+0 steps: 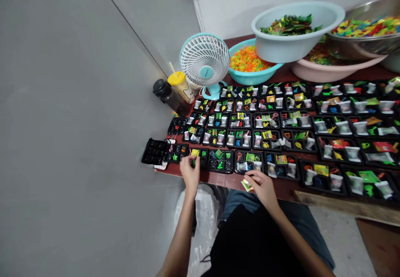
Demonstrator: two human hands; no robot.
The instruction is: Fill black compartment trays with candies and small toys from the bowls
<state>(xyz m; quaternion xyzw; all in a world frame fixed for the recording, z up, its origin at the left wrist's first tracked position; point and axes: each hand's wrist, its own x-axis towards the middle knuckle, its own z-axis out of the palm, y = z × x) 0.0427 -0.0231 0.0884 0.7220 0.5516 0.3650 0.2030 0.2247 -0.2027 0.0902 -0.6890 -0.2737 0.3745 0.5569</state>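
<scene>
Rows of black compartment trays [265,139] cover a reddish-brown table [218,181], holding small coloured pieces, clear sachets and bright packets. My left hand [189,172] sits at the front row, its bunched fingers touching a tray [200,158] beside a yellow-green packet [195,153]. Whether those fingers grip anything is hidden. My right hand [261,187] holds a small green-and-yellow packet [247,185] between its fingers, just in front of a tray [249,162] at the table's edge. At the far left end of the row lies a black tray with dark, unfilled-looking compartments [153,152].
Behind the trays stand a white desk fan [204,60], a dark bottle [168,96], a yellow-lidded cup [181,86] and basins of colourful pieces [296,31]. A grey wall [78,122] closes the left side. A white plastic bag [200,222] hangs below the table edge.
</scene>
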